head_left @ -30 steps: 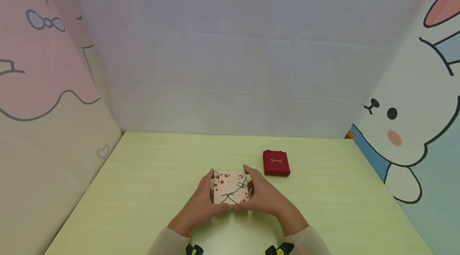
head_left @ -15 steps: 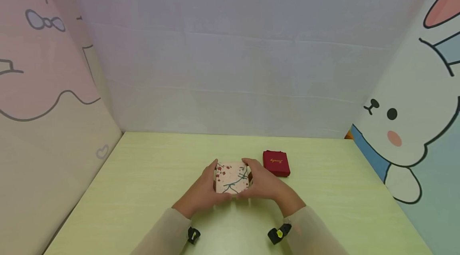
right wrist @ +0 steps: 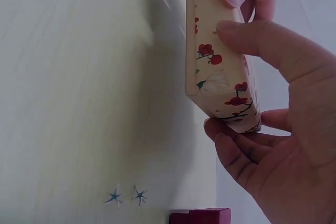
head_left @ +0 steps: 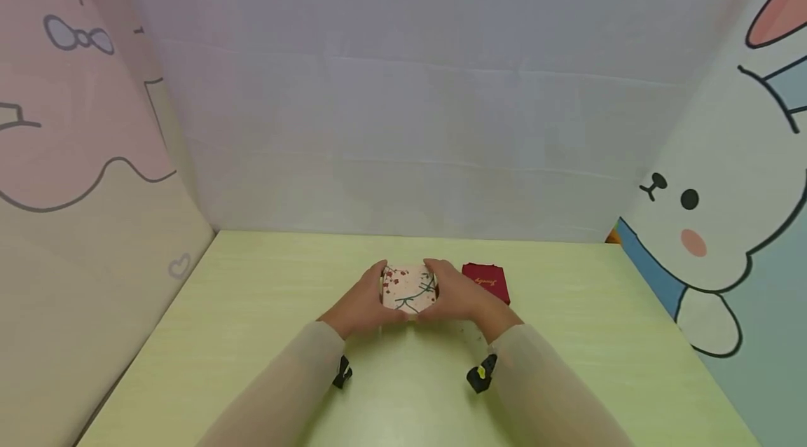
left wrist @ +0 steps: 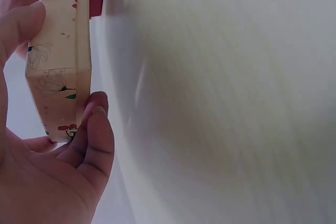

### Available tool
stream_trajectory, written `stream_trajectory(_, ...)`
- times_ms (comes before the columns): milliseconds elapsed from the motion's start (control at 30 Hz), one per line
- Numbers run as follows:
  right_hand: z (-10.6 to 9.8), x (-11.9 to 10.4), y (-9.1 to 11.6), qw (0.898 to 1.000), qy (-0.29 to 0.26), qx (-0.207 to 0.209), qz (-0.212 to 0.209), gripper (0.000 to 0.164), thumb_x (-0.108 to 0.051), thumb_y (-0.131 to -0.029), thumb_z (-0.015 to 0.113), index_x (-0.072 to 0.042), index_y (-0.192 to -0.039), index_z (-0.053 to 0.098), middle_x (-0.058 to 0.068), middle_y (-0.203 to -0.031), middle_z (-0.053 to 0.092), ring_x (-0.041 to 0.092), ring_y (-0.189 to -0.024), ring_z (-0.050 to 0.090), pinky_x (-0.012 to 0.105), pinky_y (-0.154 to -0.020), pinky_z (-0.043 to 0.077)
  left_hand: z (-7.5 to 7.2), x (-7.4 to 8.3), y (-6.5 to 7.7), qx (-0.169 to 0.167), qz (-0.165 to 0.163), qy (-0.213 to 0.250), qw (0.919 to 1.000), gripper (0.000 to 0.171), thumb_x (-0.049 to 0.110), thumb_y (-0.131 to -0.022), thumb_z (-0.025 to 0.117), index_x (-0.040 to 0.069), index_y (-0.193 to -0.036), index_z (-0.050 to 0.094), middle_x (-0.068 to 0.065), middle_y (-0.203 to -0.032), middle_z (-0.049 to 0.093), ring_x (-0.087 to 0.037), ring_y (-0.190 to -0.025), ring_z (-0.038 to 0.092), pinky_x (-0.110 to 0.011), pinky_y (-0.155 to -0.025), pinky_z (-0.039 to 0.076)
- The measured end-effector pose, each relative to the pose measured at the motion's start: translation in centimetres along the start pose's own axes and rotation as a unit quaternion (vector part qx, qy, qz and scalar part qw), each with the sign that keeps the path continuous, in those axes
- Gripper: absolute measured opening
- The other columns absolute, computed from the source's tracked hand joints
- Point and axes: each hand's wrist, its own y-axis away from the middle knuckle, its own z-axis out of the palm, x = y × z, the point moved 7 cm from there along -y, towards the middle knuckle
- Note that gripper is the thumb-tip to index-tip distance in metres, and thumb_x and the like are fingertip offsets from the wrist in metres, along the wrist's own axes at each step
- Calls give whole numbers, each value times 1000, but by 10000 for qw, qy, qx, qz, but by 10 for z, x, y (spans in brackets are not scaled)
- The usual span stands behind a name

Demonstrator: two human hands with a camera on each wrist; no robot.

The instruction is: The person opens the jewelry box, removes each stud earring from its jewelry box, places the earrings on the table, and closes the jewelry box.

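Observation:
Both hands hold a cream cardboard gift box (head_left: 408, 287) printed with red blossoms and dark branches, raised over the table in front of the person. My left hand (head_left: 362, 305) grips its left side, thumb along the near side and fingers around the far corner. Mirroring it, my right hand (head_left: 463, 301) grips the right side. In the left wrist view the box (left wrist: 60, 61) shows its side walls and a lid seam. The thumbs nearly meet on the near wall of the box (right wrist: 210, 66) in the right wrist view.
A dark red box (head_left: 488, 279) with gold lettering lies behind the right hand, partly covered by it. Two small blue star-shaped pieces (right wrist: 114, 196) lie on the pale yellow-green table (head_left: 277, 279). A white back wall (head_left: 403, 118) and cartoon-printed side panels enclose the table.
Both hands have carried the flowered box forward, away from the person. More of the sleeves shows, and the right hand now overlaps the lower part of the red box.

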Motion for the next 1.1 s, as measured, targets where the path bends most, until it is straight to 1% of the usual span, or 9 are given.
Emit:
stream_trajectory(133, -1, -3, -10, 9998, 147, -124, -2, 115, -39, -70, 95, -8, -160, 31, 10, -153, 42, 26, -127, 47, 48, -107, 45, -3, -4, -10, -35, -121, -96, 9999, 123, 41, -74, 91, 8, -165, 14, -10, -157, 37, -24, -130, 47, -47, -111, 38)
stream_trajectory(267, 1, -3, -16, 9993, 254, -271, -3, 112, -37, -72, 93, -6, -160, 31, 11, -153, 42, 26, -127, 47, 47, -107, 44, -2, -8, -17, -123, -194, -209, 9995, 125, 39, -75, 92, 5, -164, 12, -13, -157, 37, -26, -132, 46, -47, -111, 38)
stream_trajectory(467, 6, 1, -22, 9987, 356, -352, 91, 111, -39, -74, 92, -6, -160, 31, 12, -154, 42, 26, -128, 47, 48, -109, 42, 1, -12, -25, -171, -305, -404, 9986, 126, 39, -72, 93, 3, -163, 14, -14, -152, 41, -26, -127, 49, -46, -108, 40)
stream_trajectory(567, 8, 3, -24, 9986, 347, -383, 147, 111, -39, -74, 92, -6, -160, 31, 13, -154, 41, 26, -129, 47, 48, -109, 42, 1, -13, -26, -192, -355, -533, 9978, 125, 39, -72, 93, 3, -163, 15, -14, -150, 42, -26, -125, 50, -46, -108, 41)
stream_trajectory(733, 10, 4, -26, 9984, 334, -409, 190, 111, -40, -75, 92, -8, -161, 30, 13, -154, 41, 26, -127, 47, 48, -108, 43, 0, -13, -26, -185, -331, -707, 9968, 123, 38, -73, 91, 1, -162, 16, -16, -151, 42, -26, -125, 50, -46, -108, 41)
stream_trajectory(967, 10, 3, -24, 9984, 361, -391, 192, 108, -41, -76, 91, -10, -161, 32, 13, -153, 41, 26, -125, 49, 48, -107, 44, 1, -16, -25, -159, -425, -826, 9955, 123, 42, -74, 90, 2, -163, 14, -16, -157, 37, -27, -128, 48, -46, -109, 40)
stream_trajectory(1100, 11, 3, -22, 9983, 391, -386, 207, 108, -42, -76, 91, -12, -162, 32, 12, -153, 40, 26, -125, 48, 48, -106, 45, 0, -16, -24, -169, -460, -769, 9958, 127, 42, -73, 90, 1, -164, 11, -18, -161, 32, -28, -132, 45, -48, -111, 37)
